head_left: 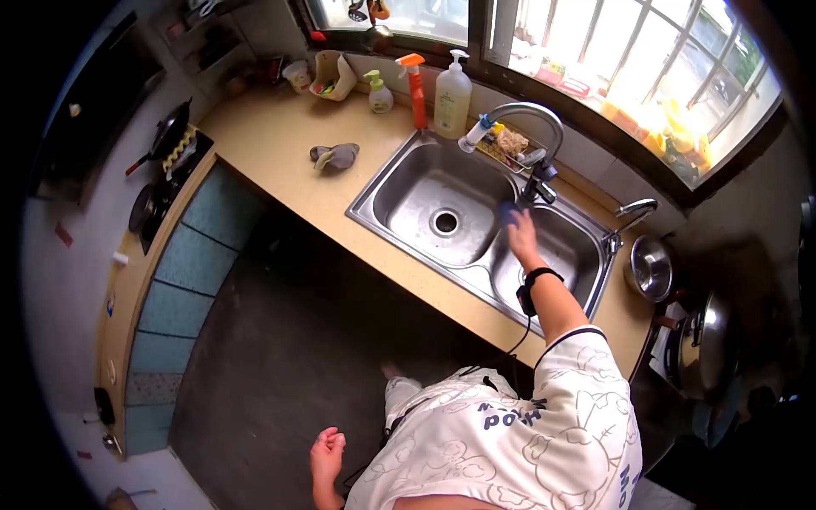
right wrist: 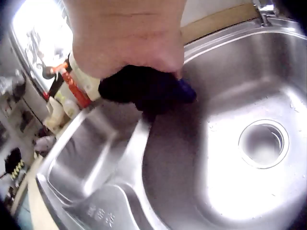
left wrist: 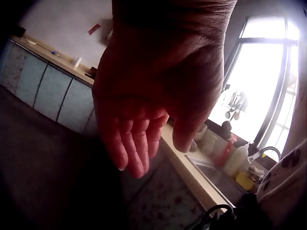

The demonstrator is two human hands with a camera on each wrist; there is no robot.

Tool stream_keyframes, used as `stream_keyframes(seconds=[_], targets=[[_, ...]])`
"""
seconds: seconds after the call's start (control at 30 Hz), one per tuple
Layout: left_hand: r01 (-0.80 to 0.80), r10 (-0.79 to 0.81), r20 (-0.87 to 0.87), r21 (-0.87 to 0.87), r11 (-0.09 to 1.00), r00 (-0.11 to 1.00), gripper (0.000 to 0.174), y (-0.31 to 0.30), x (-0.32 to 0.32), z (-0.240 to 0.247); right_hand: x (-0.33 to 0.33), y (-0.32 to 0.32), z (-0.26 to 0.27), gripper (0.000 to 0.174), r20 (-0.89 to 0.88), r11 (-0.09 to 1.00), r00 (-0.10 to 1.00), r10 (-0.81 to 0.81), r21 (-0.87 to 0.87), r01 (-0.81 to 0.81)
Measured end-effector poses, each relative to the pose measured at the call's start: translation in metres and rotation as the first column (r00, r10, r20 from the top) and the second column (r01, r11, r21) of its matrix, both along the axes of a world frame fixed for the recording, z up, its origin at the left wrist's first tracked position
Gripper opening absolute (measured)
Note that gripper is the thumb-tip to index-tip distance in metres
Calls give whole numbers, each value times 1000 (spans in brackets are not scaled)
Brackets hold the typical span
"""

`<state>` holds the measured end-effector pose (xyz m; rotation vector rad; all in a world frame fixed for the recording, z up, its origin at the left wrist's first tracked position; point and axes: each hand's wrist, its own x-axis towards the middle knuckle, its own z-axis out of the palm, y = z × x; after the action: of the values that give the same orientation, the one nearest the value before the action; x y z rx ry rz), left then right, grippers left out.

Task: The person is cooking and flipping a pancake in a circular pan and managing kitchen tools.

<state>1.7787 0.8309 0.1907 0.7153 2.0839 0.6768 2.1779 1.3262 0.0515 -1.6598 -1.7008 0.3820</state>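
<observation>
My right hand (head_left: 522, 239) reaches over the double-basin steel sink (head_left: 410, 202) and grips a dark blue cloth (right wrist: 184, 91). In the right wrist view the cloth lies bunched under the palm, at the far end of the divider (right wrist: 137, 146) between the two basins; most of the fingers are hidden there. The curved faucet (head_left: 557, 136) stands just behind this hand. My left hand (head_left: 327, 455) hangs beside the body, away from the counter, with nothing in it. Its fingers (left wrist: 139, 143) are relaxed and nearly straight in the left wrist view.
Behind the sink stand a large pump bottle (head_left: 452, 98), an orange spray bottle (head_left: 416, 93) and a small green-topped pump bottle (head_left: 379, 95). A grey cloth (head_left: 336, 156) lies on the counter (head_left: 272, 144). A second small tap (head_left: 625, 221) and a metal bowl (head_left: 651, 269) are at the right.
</observation>
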Motion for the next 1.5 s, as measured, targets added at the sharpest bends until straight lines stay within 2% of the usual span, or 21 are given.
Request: stream_keyframes(seconds=[0.03,0.07,0.13,0.27,0.4,0.5,0.53,0.6,0.67,0.77,0.87,1.03,1.13,1.17,1.2,1.23,1.27,1.33,1.4,1.47,1.5], targets=[[62,-61,-30,15,998,998,27,10,-18,-3,-14,-3,-1,38,97,964,987,127,-246,-99],[84,-84,-30,2,996,996,27,20,-36,-4,-24,-5,-24,35,405,956,877,259,-235,-173],[68,-68,4,-10,998,998,28,54,-70,2,-59,-30,9,32,351,928,921,167,-372,-27],[205,-204,48,-12,979,978,28,129,-158,-13,-61,-50,-23,27,489,982,862,132,-181,-47],[432,-433,34,27,901,901,22,221,-229,-5,-110,-97,16,27,254,925,960,-122,-322,202],[592,-587,-78,55,804,806,27,285,-251,-6,-147,-111,51,28,-26,798,985,-171,-590,123],[577,-574,-65,38,816,816,27,286,-247,-1,-155,-112,48,28,-79,795,987,-143,-603,67],[703,-698,-84,69,708,711,27,338,-232,2,-190,-118,30,32,-34,888,988,151,-434,-151],[744,-744,-44,98,661,667,27,362,-218,-5,-211,-115,46,36,-3,860,951,309,-427,-281],[814,-815,-46,108,571,578,28,386,-182,13,-213,-115,57,42,253,856,843,475,-355,-376],[844,-842,-60,85,530,536,28,394,-168,23,-167,-126,45,43,227,853,836,499,-299,-428],[841,-843,2,71,537,538,28,403,-168,0,-72,-189,66,36,279,946,918,282,-243,-216],[808,-809,13,47,588,588,29,405,-160,9,-37,-191,80,31,352,819,933,-77,-511,260],[803,-805,19,58,593,593,29,405,-160,8,-32,-183,71,31,353,821,933,-77,-509,260],[798,-800,21,60,600,600,29,403,-156,7,-20,-167,55,29,157,756,923,-350,-534,378],[794,-795,25,42,606,606,29,404,-151,8,-11,-153,46,28,-43,664,802,-595,-589,461],[794,-795,30,30,607,606,29,401,-152,6,-9,-154,37,29,-7,701,827,-562,-533,473],[784,-784,28,12,621,620,29,401,-139,11,-8,-96,25,30,-348,769,700,-624,-434,470],[780,-780,31,3,626,625,29,398,-137,8,-8,-76,3,30,-425,806,694,-581,-414,422],[769,-768,66,16,639,637,29,395,-133,2,-13,-42,-27,31,-359,898,865,-351,-391,202],[769,-766,75,0,640,638,29,394,-133,-1,-35,-39,-19,32,-165,889,924,-346,-374,266]])
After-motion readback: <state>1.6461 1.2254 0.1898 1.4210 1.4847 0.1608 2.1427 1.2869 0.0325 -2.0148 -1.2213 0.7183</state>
